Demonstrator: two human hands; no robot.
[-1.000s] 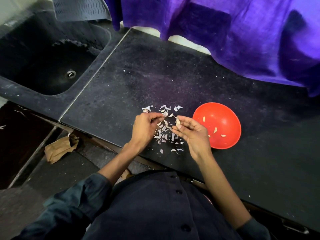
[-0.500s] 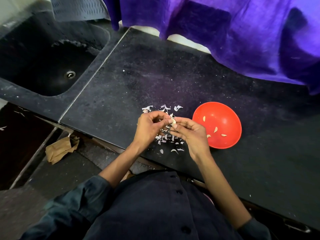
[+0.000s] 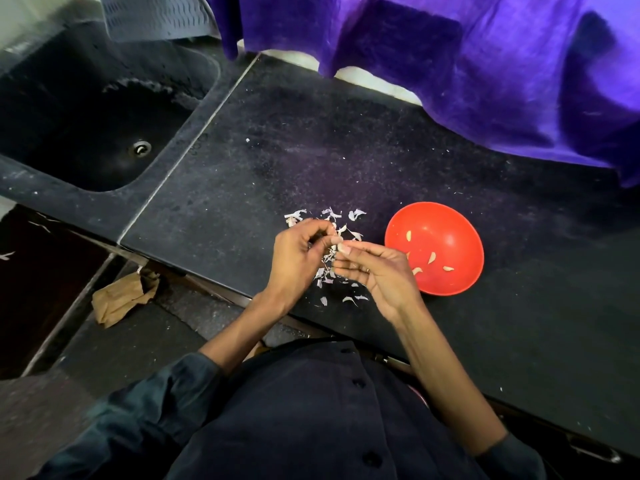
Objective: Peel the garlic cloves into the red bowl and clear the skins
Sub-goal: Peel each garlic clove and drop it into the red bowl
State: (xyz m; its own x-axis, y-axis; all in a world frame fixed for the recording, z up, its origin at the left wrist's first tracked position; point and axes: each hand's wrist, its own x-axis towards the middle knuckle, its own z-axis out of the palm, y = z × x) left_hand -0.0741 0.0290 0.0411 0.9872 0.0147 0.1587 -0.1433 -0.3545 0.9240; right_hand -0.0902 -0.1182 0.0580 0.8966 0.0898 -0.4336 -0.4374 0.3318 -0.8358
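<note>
A dark speckled stone bench fills most of the head view, with a sunken black sink and its metal drain at the far left. A grey patterned mat hangs over the back edge of the sink, and a purple cloth drapes along the far side of the bench. Below the front edge, on the floor, lies a crumpled brown paper bag.

Near the front of the bench sits the red bowl, upright, with a few pale peeled cloves lying apart inside it. Just left of the bowl, a scatter of thin white garlic skins lies on the stone, some beyond the hands and some beneath them.

Both hands are held together above that scatter. The left hand has its fingers curled inward, thumb and forefinger pinching at a small pale garlic clove. The right hand lies palm up beside the bowl, its fingers bent and closed on the same clove from the other side. The two sets of fingertips meet at the clove; how much skin is on it is too small to tell. The right hand overlaps the bowl's left rim in this view. Dark sleeves and a buttoned dark shirt fill the bottom.
</note>
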